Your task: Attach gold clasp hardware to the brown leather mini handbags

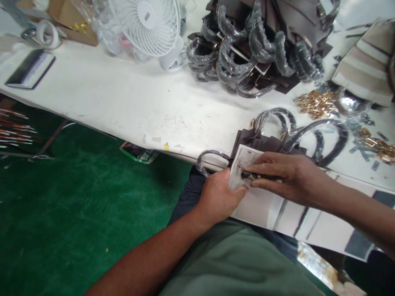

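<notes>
My left hand (217,197) is closed on the near edge of a white and grey bag panel (277,213) that lies over the table's front edge. My right hand (280,174) presses a thin dark tool (251,176) against the panel's corner, fingers pinched round it. Just behind the panel lie brown bag pieces with plastic-wrapped black handles (308,133). One wrapped handle loop (210,158) curls out beside my left hand.
A white fan (148,24) stands at the back. A heap of wrapped handles and brown pieces (253,49) lies beyond it. Gold metal fittings (314,102) are scattered at the right. A dark notebook (31,68) and tape roll (47,35) sit far left. Green floor (77,205) lies below.
</notes>
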Motion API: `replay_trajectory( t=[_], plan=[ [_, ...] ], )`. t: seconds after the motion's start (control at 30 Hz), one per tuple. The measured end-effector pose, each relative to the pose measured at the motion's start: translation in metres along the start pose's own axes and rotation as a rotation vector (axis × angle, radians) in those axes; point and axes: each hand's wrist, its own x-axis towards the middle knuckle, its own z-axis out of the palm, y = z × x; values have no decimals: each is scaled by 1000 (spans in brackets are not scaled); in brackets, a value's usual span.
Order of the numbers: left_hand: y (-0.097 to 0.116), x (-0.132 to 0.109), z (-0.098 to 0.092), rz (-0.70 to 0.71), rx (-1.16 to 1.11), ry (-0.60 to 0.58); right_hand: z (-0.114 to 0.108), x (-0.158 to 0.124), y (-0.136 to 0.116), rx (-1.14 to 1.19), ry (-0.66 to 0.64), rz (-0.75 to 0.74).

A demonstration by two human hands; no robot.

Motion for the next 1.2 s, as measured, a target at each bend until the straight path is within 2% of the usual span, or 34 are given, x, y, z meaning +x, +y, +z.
replay_trajectory(
  t=[0.23,0.4,0.7,0.97,1.1,1.2],
  plan=[
    [-1,2,1,13,-20,3,4,-1,2,-185,2,-127],
    [-1,0,3,20,78,51,2,4,3,-200,-26,-136],
    [0,-1,4,2,142,53,6,10,-3,-14,-74,51],
    [-3,-2,5,19,112,73,7,21,-18,25,-96,254],
    [-1,-1,-2,-4,-24,-6,2,19,-22,56,-62,198],
    [2,-4,-11,-107,-244,-134,-14,-4,-26,87,78,217]
  ],
)
